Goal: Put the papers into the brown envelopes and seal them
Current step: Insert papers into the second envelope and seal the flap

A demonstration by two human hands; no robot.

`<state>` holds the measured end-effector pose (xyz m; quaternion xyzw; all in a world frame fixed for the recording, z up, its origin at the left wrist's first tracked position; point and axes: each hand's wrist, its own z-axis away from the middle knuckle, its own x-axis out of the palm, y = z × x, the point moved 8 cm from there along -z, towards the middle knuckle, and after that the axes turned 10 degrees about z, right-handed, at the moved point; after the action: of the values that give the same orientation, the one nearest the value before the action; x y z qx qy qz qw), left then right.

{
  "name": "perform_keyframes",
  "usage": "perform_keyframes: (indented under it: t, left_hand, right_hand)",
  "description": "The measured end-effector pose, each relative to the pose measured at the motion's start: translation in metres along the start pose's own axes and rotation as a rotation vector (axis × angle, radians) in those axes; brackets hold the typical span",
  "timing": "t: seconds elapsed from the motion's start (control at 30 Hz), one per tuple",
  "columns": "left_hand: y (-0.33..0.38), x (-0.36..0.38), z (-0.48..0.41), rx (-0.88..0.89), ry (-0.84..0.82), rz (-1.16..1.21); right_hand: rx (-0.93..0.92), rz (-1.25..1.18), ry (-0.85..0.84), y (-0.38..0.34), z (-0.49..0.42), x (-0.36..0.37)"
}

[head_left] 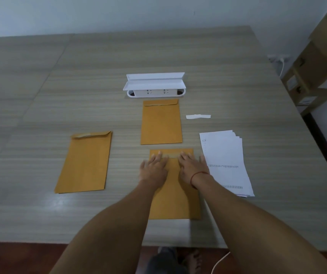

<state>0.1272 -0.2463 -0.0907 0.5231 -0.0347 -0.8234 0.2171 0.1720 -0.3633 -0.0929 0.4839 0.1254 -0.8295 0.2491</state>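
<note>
Flap of the lower-centre envelope [174, 194] is pressed down by left hand [154, 168] and right hand [191, 169], fingers spread flat; papers [225, 161] at right are not yet packed.

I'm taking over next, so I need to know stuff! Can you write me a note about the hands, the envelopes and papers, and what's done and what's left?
Left hand and right hand: both flat, fingers straight, pressing the flap end of the near envelope.
Middle envelope lies beyond it, flap folded. Left envelope lies apart, its flap looking loose. Papers are stacked right of the near envelope. A white strip lies on the table.
Done: near envelope is being pressed shut. What is inside the envelopes cannot be seen.
Left: stacked papers need envelopes; check the other flaps.
</note>
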Motion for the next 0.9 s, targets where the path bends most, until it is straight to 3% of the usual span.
perform_keyframes:
  t: [0.23, 0.4, 0.53, 0.63, 0.8, 0.9]
  left_hand:
    - [-0.022, -0.01, -0.001, -0.124, -0.037, -0.089]
    - [-0.017, -0.005, 0.004, -0.131, -0.054, -0.02]
    - [-0.014, -0.004, 0.005, -0.115, -0.073, 0.049]
    - [-0.016, -0.003, 0.002, -0.122, -0.11, 0.062]
    - [-0.017, -0.005, 0.005, -0.121, -0.076, 0.079]
    - [-0.017, -0.013, 0.011, -0.138, 0.01, 0.162]
  right_hand:
    - [0.124, 0.054, -0.013, 0.004, 0.001, -0.011]
    - [0.149, 0.093, -0.165, 0.007, 0.002, -0.009]
    - [0.022, -0.022, -0.071, -0.021, -0.007, -0.025]
    - [-0.044, 0.018, -0.134, -0.033, -0.002, -0.012]
    - [0.112, -0.036, -0.132, -0.008, 0.001, 0.001]
    - [0.229, -0.111, -0.041, 0.009, 0.009, -0.015]
